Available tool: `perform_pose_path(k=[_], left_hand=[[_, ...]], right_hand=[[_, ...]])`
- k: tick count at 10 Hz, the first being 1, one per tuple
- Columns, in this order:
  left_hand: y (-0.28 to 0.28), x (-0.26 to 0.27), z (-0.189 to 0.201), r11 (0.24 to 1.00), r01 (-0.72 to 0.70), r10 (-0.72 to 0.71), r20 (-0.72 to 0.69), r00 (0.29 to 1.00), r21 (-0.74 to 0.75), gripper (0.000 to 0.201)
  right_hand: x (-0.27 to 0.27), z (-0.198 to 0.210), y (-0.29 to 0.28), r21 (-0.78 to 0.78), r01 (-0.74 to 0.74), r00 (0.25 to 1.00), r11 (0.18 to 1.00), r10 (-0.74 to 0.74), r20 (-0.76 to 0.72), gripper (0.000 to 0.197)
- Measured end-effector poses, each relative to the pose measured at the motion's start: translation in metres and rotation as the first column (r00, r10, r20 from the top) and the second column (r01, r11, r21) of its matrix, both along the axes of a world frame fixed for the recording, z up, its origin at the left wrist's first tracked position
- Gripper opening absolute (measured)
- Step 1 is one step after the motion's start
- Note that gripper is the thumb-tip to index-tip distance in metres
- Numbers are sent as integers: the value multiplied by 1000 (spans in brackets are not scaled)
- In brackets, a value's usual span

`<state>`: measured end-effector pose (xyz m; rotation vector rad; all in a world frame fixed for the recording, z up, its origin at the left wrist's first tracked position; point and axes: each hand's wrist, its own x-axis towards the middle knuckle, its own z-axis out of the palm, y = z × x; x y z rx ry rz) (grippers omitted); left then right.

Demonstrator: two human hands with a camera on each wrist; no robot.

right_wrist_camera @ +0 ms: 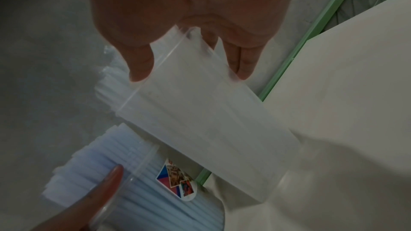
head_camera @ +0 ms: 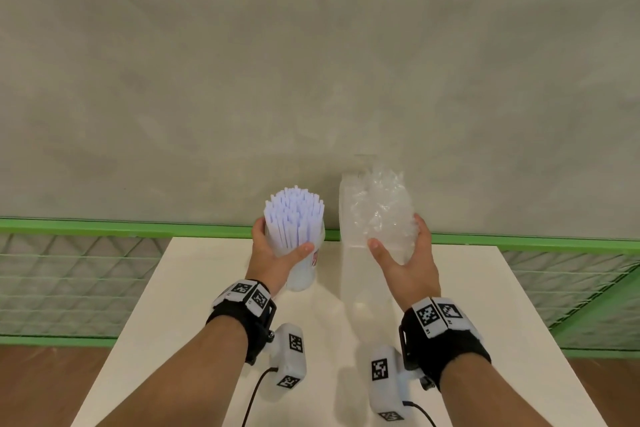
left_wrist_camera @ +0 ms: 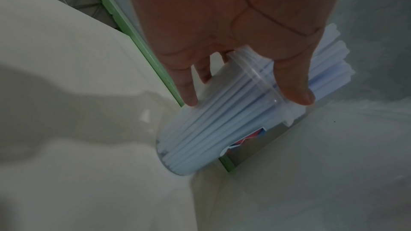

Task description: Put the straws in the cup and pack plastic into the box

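Observation:
A clear cup (head_camera: 304,274) with a coloured sticker is packed with white straws (head_camera: 294,215) that stick out above its rim. My left hand (head_camera: 282,243) grips the cup at the rim, thumb on the near side. In the left wrist view the cup (left_wrist_camera: 200,129) has its base down on the table, held by my left hand (left_wrist_camera: 244,96). To its right stands a tall clear box (head_camera: 349,218) stuffed with crumpled clear plastic (head_camera: 381,208). My right hand (head_camera: 398,236) grips the box near its top. The right wrist view shows the box (right_wrist_camera: 211,120) in my right hand (right_wrist_camera: 191,69).
The white table (head_camera: 207,288) reaches back to a green rail (head_camera: 104,227) with wire mesh below it, and a grey wall lies behind. Wooden floor shows on both sides of the table. The cup (right_wrist_camera: 155,191) and the box stand close together near the far edge.

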<state>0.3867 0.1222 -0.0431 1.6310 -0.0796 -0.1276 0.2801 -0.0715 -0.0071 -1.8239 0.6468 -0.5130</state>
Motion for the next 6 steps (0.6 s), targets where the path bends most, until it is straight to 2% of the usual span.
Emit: perform_pose_path(k=[4, 5, 6], left_hand=[[3, 12, -3, 999, 18, -19, 7, 1000, 48, 93], [7, 13, -4, 993, 50, -48, -24, 999, 110, 108], [15, 8, -4, 963, 76, -75, -12, 997, 259, 139]], right_hand=[[9, 3, -3, 2, -32, 999, 999, 32, -24, 87], [10, 4, -5, 4, -53, 998, 999, 53, -30, 89], [11, 6, -8, 2, -93, 996, 996, 93, -7, 96]])
